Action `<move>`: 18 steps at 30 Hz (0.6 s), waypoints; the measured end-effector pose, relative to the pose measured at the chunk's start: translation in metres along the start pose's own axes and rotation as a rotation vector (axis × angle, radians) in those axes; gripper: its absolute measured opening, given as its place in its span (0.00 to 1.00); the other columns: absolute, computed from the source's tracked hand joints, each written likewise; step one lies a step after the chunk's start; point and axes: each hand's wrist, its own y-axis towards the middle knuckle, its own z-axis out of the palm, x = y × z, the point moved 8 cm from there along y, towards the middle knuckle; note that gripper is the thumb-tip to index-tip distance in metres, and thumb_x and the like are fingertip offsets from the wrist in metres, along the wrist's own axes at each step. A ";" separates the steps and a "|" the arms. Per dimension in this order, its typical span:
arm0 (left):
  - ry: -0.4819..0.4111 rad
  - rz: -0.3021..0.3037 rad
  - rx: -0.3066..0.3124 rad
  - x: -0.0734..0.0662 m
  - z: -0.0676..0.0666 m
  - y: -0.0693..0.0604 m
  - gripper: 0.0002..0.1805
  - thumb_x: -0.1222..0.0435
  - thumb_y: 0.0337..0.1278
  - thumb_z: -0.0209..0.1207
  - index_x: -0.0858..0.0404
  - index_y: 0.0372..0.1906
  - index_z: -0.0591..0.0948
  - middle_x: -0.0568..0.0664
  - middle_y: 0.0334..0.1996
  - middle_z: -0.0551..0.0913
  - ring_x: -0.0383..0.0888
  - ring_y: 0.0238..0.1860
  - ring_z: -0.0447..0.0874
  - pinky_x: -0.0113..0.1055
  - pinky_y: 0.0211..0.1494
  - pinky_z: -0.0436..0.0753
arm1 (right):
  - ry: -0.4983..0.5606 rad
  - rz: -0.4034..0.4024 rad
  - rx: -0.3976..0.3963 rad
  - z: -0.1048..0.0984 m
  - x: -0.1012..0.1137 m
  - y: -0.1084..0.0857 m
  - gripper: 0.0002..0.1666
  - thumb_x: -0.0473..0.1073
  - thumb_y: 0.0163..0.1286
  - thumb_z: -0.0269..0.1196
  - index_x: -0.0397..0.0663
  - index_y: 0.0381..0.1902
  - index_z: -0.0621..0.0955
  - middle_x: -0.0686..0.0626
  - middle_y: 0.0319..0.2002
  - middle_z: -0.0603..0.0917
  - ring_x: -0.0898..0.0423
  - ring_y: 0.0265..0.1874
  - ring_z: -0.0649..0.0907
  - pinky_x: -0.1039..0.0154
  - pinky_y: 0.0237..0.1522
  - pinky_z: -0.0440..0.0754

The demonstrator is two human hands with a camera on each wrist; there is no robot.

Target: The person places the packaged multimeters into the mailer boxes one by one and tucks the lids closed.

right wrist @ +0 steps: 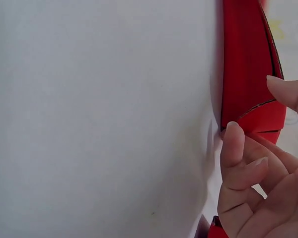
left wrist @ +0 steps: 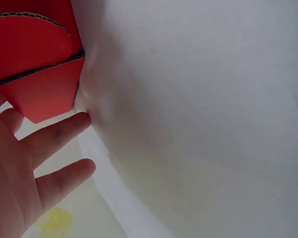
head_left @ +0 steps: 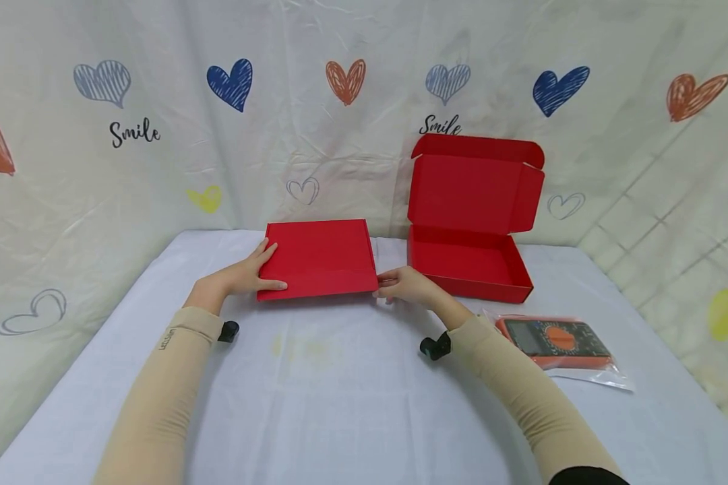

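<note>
A flat red cardboard box (head_left: 321,256) with its lid down sits toward the table's far side. My left hand (head_left: 243,273) is at its left edge, thumb along the front corner of the lid. In the left wrist view that hand's fingers (left wrist: 54,139) are spread and straight beside the box's corner, below a rounded flap (left wrist: 30,42); the thumb is hardly visible there. At the opposite front corner, my right hand (head_left: 409,286) holds the box between thumb and bent fingers. The right wrist view shows the thumb (right wrist: 288,91) by the lid's edge, other fingers partly behind the corner.
A second red box (head_left: 470,259) stands to the right, lid raised against the heart-printed backdrop (head_left: 364,155). Near my right forearm lies an orange-and-black multimeter (head_left: 558,340) in a clear plastic bag. White cloth (head_left: 340,411) covers the table.
</note>
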 end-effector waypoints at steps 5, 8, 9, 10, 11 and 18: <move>0.000 0.006 -0.001 0.001 0.000 0.000 0.61 0.45 0.64 0.65 0.59 0.83 0.36 0.61 0.82 0.28 0.64 0.80 0.32 0.64 0.75 0.57 | 0.024 0.019 -0.005 0.000 -0.001 -0.001 0.36 0.49 0.70 0.69 0.41 0.71 0.75 0.48 0.43 0.89 0.51 0.39 0.84 0.55 0.53 0.78; 0.002 0.008 -0.003 0.001 0.000 0.000 0.61 0.45 0.64 0.65 0.59 0.83 0.36 0.61 0.82 0.28 0.64 0.80 0.32 0.64 0.75 0.57 | 0.030 0.019 -0.006 0.001 -0.001 -0.002 0.35 0.49 0.69 0.69 0.41 0.70 0.76 0.48 0.40 0.89 0.51 0.41 0.84 0.56 0.51 0.78; 0.002 0.007 -0.003 0.001 0.000 0.000 0.61 0.45 0.64 0.65 0.59 0.83 0.36 0.60 0.82 0.28 0.64 0.80 0.32 0.64 0.75 0.58 | 0.031 0.019 -0.008 0.001 -0.001 -0.002 0.35 0.49 0.69 0.69 0.41 0.70 0.77 0.48 0.39 0.89 0.51 0.41 0.83 0.56 0.51 0.78; 0.001 0.007 -0.004 0.001 0.000 0.000 0.61 0.45 0.64 0.65 0.59 0.83 0.36 0.60 0.82 0.28 0.64 0.80 0.33 0.64 0.75 0.58 | 0.031 0.015 -0.009 0.001 0.000 -0.002 0.34 0.49 0.69 0.69 0.41 0.69 0.77 0.48 0.39 0.89 0.51 0.41 0.83 0.57 0.49 0.79; 0.002 0.006 -0.004 0.000 0.001 0.000 0.61 0.45 0.64 0.65 0.59 0.83 0.36 0.60 0.82 0.28 0.64 0.80 0.33 0.65 0.75 0.58 | 0.034 0.013 -0.010 0.001 0.000 -0.003 0.34 0.48 0.69 0.69 0.41 0.69 0.78 0.47 0.39 0.89 0.51 0.41 0.83 0.58 0.48 0.79; 0.023 0.013 -0.002 -0.002 0.001 -0.001 0.61 0.46 0.64 0.66 0.59 0.83 0.35 0.60 0.82 0.27 0.65 0.80 0.33 0.65 0.74 0.58 | 0.066 -0.014 -0.031 0.000 0.001 -0.003 0.31 0.45 0.71 0.68 0.40 0.68 0.76 0.43 0.54 0.87 0.52 0.38 0.86 0.60 0.48 0.82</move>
